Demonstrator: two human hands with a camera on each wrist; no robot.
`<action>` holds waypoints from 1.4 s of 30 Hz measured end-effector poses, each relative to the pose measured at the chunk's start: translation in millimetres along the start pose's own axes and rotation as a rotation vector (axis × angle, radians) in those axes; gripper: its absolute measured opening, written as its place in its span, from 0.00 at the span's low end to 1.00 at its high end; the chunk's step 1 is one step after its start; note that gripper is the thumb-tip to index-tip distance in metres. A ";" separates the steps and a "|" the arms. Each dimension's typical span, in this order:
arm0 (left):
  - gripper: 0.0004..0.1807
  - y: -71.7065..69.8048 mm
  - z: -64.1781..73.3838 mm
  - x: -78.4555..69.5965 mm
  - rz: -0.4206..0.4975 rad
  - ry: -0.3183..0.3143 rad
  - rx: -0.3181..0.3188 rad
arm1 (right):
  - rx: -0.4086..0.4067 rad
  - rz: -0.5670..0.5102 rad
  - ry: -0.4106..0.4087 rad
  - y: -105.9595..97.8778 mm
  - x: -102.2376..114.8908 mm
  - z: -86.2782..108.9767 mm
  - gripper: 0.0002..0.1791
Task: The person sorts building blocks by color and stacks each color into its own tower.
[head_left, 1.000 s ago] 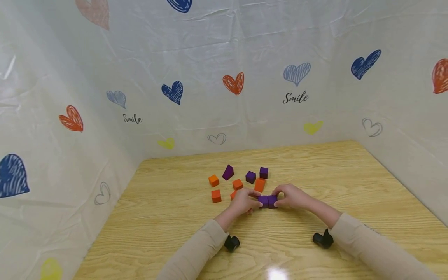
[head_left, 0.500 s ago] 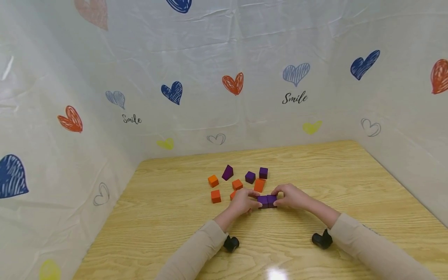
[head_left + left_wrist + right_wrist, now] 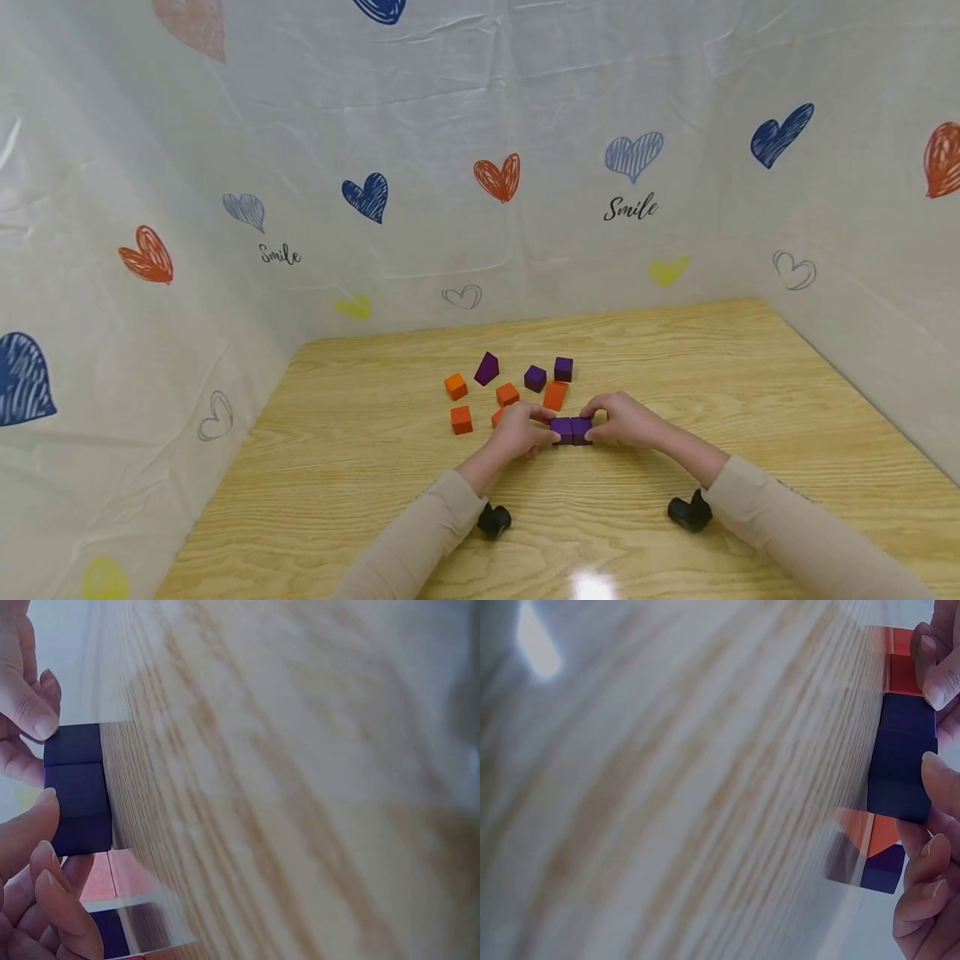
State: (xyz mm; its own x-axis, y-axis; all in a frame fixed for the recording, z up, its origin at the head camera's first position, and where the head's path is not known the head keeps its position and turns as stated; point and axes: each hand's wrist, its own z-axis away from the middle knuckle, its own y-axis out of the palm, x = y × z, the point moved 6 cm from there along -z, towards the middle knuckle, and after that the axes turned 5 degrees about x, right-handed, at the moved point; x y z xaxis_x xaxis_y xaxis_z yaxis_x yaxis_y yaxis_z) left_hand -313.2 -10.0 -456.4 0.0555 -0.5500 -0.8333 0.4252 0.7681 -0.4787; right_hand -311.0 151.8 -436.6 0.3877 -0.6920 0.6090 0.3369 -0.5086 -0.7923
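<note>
Purple cube pair (image 3: 570,431) sitting on table (image 3: 322,475) between both hands, touching side by side, long axis running left-to-right; left hand (image 3: 517,431) pinching left cube (image 3: 562,428), right hand (image 3: 627,419) pinching right cube (image 3: 582,429), neither standing nearer.

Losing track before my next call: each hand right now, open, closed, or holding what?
Left hand: holding, pinches the near-left purple block.
Right hand: holding, pinches the near-right purple block, flush beside the other.
</note>
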 end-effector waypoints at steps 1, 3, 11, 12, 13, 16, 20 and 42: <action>0.17 0.0 0.1 0.1 0.002 0.000 0.001 | 0.001 -0.005 0.005 0.2 -0.4 -0.1 0.13; 0.17 -0.1 0.3 0.3 0.005 0.002 0.003 | 0.002 -0.014 0.014 0.6 -1.1 -0.2 0.13; 0.16 -0.2 0.8 1.1 0.032 -0.007 0.009 | 0.003 -0.038 0.027 0.4 -0.8 0.3 0.14; 0.16 -0.1 0.7 1.3 0.036 -0.011 0.011 | 0.009 -0.038 0.021 0.4 -0.1 0.4 0.14; 0.16 -0.1 0.6 1.5 0.033 -0.012 0.012 | 0.014 -0.042 0.018 0.5 0.2 0.6 0.15; 0.17 -0.3 0.8 2.1 0.033 -0.009 0.017 | 0.042 -0.055 0.006 1.8 0.2 1.9 0.20; 0.20 -1.4 1.1 3.2 0.022 0.009 0.017 | 0.066 -0.067 0.002 3.6 -4.2 3.6 0.25; 0.24 -11.5 1.4 -2.1 -0.048 0.043 -0.005 | 0.049 -0.121 0.031 5.4 -9.7 3.6 0.25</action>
State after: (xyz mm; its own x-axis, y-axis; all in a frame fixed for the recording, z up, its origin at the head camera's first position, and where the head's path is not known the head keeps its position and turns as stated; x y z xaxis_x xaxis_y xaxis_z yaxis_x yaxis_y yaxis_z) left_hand -316.9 -18.2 -448.8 -0.0042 -0.5717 -0.8204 0.4222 0.7427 -0.5197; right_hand -309.9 157.6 -446.6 0.3150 -0.6430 0.6981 0.4213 -0.5644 -0.7099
